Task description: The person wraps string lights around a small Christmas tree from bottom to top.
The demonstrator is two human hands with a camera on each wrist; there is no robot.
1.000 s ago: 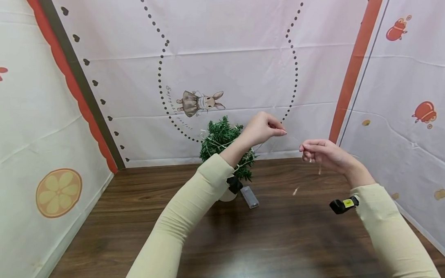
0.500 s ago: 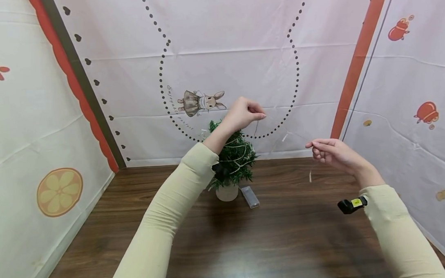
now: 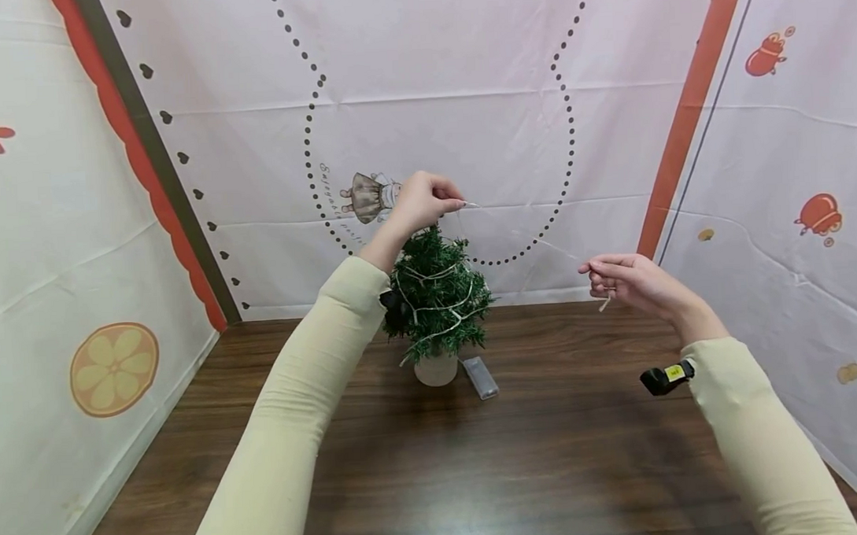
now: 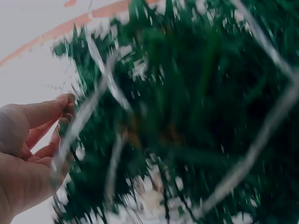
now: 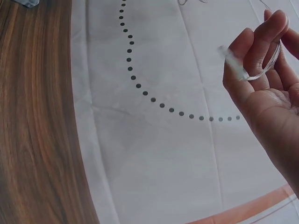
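A small green artificial tree (image 3: 439,291) stands in a whitish pot (image 3: 435,369), with a pale string-light cord (image 3: 458,314) wound round its branches. Above the treetop my left hand (image 3: 422,198) pinches the thin cord between thumb and fingers. From there the cord runs right to my right hand (image 3: 634,280), which pinches it off to the tree's right, lower than the left hand. In the right wrist view, a clear light bulb end (image 5: 236,65) hangs from the right hand's fingers. The left wrist view is mostly filled by blurred branches (image 4: 187,102).
A grey translucent battery box (image 3: 480,377) lies on the dark wooden table (image 3: 549,468), right beside the pot. Printed white cloth (image 3: 449,54) hangs behind the table and along both sides.
My left hand has moved left and up to above the treetop, drawing the cord with it. My right hand shifted slightly right, then a little up.
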